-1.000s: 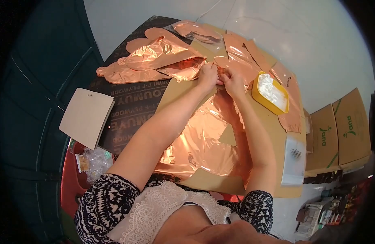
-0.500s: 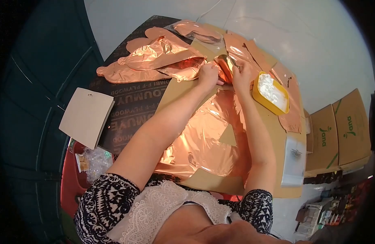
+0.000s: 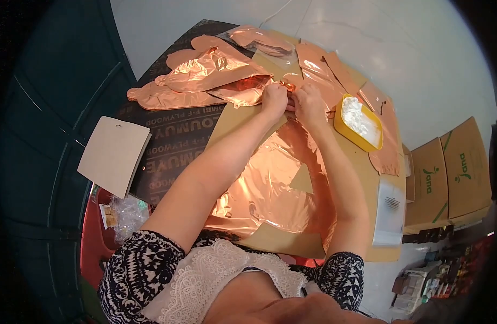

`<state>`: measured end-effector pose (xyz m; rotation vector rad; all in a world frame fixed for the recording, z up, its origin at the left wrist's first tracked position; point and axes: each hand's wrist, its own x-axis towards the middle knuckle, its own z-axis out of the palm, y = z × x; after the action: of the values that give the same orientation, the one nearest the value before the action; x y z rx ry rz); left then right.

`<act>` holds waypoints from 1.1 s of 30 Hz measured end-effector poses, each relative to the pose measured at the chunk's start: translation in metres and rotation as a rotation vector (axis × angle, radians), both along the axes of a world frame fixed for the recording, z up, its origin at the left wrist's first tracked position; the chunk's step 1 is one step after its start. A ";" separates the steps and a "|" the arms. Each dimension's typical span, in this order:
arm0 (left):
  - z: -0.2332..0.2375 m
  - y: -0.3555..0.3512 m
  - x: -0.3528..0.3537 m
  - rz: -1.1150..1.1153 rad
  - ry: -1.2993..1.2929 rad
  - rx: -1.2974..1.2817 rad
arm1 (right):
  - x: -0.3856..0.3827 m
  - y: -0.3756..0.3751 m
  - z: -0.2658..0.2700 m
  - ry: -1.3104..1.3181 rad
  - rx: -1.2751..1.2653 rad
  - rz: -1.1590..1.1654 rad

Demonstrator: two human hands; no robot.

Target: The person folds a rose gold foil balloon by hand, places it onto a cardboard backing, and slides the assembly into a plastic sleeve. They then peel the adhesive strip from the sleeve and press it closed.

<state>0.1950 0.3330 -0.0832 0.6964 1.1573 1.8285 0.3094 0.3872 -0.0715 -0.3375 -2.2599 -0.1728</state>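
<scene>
Shiny copper-coloured foil, apparently a flat foil balloon (image 3: 288, 85), is pinched between my two hands at the far side of the cardboard. My left hand (image 3: 275, 99) is closed on it, its wrist beside the pile of flat foil balloons (image 3: 205, 81). Close against it on the right, my right hand (image 3: 310, 102) is also closed on the foil, its fingers partly hidden behind the knuckles. Below the hands, a wide stretch of the same foil (image 3: 264, 181) lies crinkled on the cardboard (image 3: 343, 189), between my forearms.
A yellow tub (image 3: 340, 132) of white material stands right of my right hand. More foil pieces (image 3: 386, 143) lie along the right edge, and a clear bag of foil (image 3: 262, 42) at the back. Nearby are a beige card (image 3: 114, 156), a clear packet (image 3: 389, 213) and cardboard boxes (image 3: 448, 173).
My right hand has moved slightly left and turned inward, closer to my left hand. The foil between them, spread before, is now bunched up and mostly covered.
</scene>
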 end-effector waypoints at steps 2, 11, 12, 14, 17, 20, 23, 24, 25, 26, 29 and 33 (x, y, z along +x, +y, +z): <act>-0.002 0.002 -0.001 -0.005 -0.018 0.006 | -0.003 0.000 -0.002 0.066 -0.132 -0.040; -0.010 0.009 -0.003 -0.070 0.009 0.045 | -0.005 0.021 -0.018 0.233 -0.816 -0.018; -0.010 0.008 -0.003 -0.075 0.007 0.052 | -0.004 0.019 -0.015 0.247 -0.895 -0.005; -0.009 0.007 -0.003 -0.082 0.001 0.052 | -0.002 0.016 -0.006 0.274 -1.051 0.022; -0.008 0.005 -0.002 -0.056 0.059 -0.001 | -0.002 0.013 -0.001 0.361 -1.161 0.082; -0.008 0.007 -0.001 -0.001 0.102 -0.009 | 0.000 0.020 -0.004 0.424 -1.156 0.081; -0.012 0.010 -0.002 0.020 0.129 -0.002 | 0.004 0.033 -0.005 0.305 -0.996 -0.068; -0.013 0.010 -0.002 0.020 0.139 -0.003 | 0.005 0.028 0.003 0.196 -0.819 -0.147; -0.009 0.007 -0.002 0.002 0.150 -0.028 | 0.009 0.019 0.020 0.088 -0.640 -0.222; -0.004 0.002 -0.001 -0.016 0.160 -0.053 | 0.010 0.014 0.029 -0.020 -0.459 -0.295; 0.003 -0.004 -0.006 -0.067 0.187 -0.114 | 0.019 0.044 0.030 -0.126 -0.446 -0.434; -0.003 0.003 -0.005 -0.064 0.074 0.002 | 0.014 0.029 0.083 0.225 -0.629 -0.387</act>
<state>0.1903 0.3357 -0.0867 0.7992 1.1674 1.7634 0.3233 0.4164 0.0112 -1.0692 -1.9565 0.3721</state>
